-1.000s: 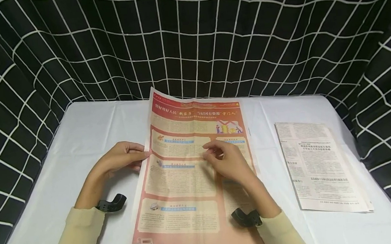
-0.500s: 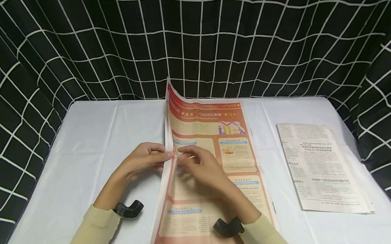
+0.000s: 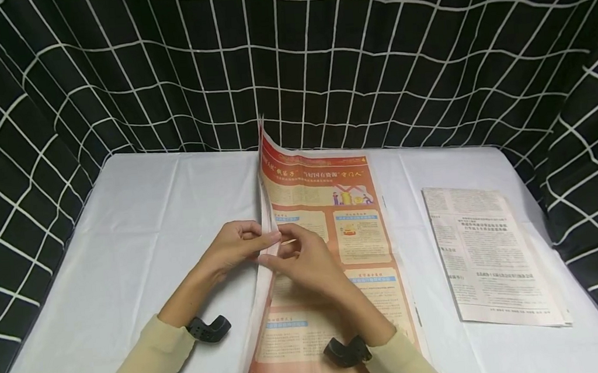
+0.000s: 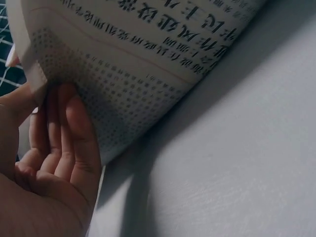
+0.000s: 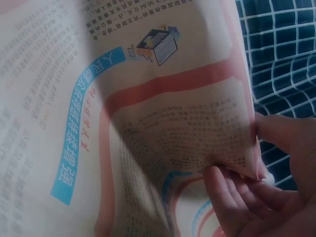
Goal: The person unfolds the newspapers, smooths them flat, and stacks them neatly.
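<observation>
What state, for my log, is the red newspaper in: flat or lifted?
Partly lifted: left hand and right hand hold up the left edge of the red newspaper; its right part lies on the table.

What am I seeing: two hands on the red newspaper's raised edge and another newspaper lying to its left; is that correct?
Not quite: the other newspaper lies to the right of the red newspaper, as the head view shows. The left hand and right hand are on it as you say.

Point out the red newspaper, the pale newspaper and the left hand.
Red newspaper (image 3: 363, 249), head view: printed panel, right side.
Pale newspaper (image 3: 494, 256), head view: middle of its top page.
Left hand (image 3: 233, 248), head view: near the thumb's base.
</observation>
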`<state>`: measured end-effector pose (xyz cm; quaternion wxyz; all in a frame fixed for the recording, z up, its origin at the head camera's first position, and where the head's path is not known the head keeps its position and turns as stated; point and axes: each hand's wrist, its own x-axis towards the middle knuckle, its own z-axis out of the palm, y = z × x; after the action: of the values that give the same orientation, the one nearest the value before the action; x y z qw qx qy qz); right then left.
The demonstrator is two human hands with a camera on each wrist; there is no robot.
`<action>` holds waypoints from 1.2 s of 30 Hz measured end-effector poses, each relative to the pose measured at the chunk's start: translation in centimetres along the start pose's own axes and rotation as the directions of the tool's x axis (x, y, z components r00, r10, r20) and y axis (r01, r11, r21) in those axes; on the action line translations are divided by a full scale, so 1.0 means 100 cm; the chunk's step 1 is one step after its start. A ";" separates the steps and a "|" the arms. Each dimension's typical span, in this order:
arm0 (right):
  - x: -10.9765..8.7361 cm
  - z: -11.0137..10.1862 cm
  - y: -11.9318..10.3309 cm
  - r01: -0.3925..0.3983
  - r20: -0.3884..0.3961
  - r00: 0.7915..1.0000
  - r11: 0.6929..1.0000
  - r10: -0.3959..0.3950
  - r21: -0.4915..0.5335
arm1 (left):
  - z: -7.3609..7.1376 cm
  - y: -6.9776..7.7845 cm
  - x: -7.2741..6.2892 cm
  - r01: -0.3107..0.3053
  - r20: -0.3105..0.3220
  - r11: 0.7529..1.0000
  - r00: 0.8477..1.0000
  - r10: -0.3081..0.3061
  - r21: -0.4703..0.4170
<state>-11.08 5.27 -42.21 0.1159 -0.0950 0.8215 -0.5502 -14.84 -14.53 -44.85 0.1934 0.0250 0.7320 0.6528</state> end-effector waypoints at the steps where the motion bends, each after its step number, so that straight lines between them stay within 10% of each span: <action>1: 0.000 0.000 0.000 0.004 -0.001 1.000 1.000 -0.004 -0.008 | 0.001 0.000 0.000 -0.005 -0.003 1.000 1.000 0.005 0.004; 36: 0.004 -0.012 0.012 0.014 -0.051 0.999 0.999 -0.016 -0.043 | 0.004 0.004 0.000 -0.003 0.110 0.999 0.994 0.008 -0.047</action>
<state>-11.82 6.66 -42.91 0.0886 -0.0894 0.8349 -0.5358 -14.84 -14.12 -44.48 0.2321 0.0583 0.7047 0.6679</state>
